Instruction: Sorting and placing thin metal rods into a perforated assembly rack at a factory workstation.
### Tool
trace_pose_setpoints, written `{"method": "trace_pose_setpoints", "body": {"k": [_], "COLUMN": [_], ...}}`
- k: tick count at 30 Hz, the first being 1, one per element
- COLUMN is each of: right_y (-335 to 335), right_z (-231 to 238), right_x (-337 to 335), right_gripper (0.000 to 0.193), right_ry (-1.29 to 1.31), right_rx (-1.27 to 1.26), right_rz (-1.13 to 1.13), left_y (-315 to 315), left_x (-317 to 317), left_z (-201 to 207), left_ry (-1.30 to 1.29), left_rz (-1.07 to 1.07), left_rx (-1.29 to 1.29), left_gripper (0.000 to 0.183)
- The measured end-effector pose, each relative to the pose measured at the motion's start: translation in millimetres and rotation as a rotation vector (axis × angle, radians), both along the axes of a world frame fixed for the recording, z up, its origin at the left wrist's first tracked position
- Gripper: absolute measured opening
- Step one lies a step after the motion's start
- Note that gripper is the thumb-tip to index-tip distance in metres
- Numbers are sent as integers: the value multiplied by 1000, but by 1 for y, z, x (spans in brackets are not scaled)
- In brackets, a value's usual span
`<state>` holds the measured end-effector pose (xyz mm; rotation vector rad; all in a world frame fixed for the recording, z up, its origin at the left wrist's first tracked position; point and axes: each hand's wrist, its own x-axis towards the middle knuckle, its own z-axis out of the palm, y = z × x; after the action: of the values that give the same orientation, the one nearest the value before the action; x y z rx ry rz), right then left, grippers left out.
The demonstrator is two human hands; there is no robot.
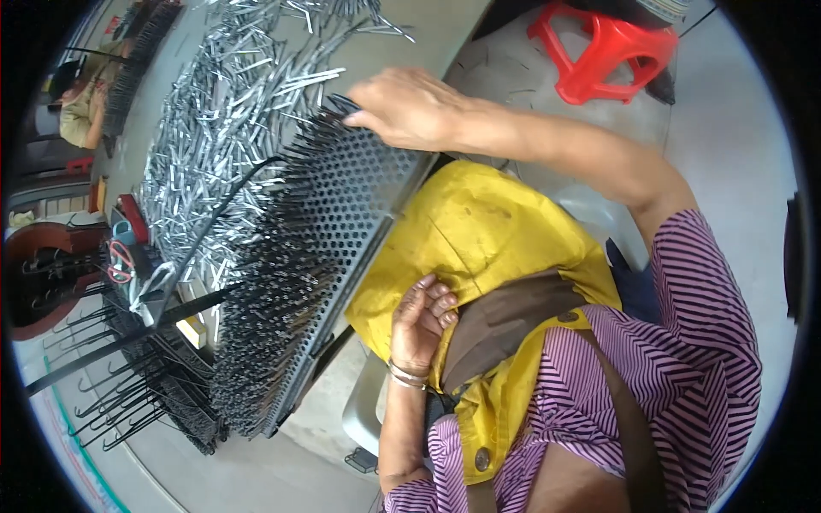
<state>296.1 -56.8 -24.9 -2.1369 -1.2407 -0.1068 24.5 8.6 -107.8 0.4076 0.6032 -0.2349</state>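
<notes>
My left hand (421,323) is half-open by my yellow apron (483,218); my right hand (402,109) curls, grip unclear, at the black perforated board (363,184) bristling with thin dark pins (269,342), beside silvery strips (227,111).

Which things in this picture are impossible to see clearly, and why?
Head view:
What the right hand holds, if anything: its fingers hide it.
Perforated board, some holes: covered by crowded black rods.
Silver pieces, far end: cut off by the upper edge.
Other person: details too small near left rim.
</notes>
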Motion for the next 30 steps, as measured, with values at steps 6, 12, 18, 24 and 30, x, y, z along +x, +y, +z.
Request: {"method": "trace_pose_setpoints", "body": {"k": [6, 12, 18, 24, 30], "right_y": [-23, -29, -10, 21, 92], "right_z": [-25, -38, -77, -89, -125], "right_x": [20, 53, 131, 213, 257], "right_gripper": [23, 22, 42, 66, 75], "right_ry": [105, 420, -43, -77, -260], "right_rx": [320, 402, 277, -113, -136], "right_rz": [-127, -253, -496, -636, -877], "left_y": [-2, 8, 23, 24, 33], "left_x": [5, 1, -3, -3, -11], "left_z": [16, 25, 14, -3, -15], "left_ry": [16, 58, 143, 237, 258], "left_rz": [-101, -171, -211, -187, -327], "left_rx": [132, 243, 236, 127, -22], "left_gripper": [35, 39, 36, 38, 42]}}
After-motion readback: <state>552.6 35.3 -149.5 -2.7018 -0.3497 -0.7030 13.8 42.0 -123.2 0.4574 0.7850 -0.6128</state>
